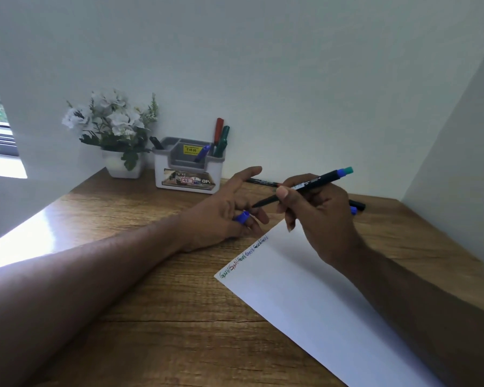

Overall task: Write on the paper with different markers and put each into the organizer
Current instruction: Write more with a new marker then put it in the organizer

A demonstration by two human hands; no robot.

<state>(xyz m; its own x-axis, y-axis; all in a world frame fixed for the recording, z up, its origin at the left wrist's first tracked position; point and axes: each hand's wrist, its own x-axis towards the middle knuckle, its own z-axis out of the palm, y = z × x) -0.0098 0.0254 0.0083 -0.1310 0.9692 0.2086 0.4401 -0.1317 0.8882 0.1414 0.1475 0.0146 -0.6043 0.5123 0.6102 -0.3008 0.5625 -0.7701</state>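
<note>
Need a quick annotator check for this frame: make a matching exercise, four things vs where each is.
Things:
1. blue cap
2. uncapped marker
3. red marker
4. flower pot

Places:
A. standing in the organizer
B. left of the organizer, against the wall
C. held in the right hand above the paper
D. between the fingers of the left hand

Pairs: 1-D, 2-C, 3-A, 4-B

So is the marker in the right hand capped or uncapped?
Uncapped: the marker shows a bare tip, and the left hand holds a blue cap.
</note>
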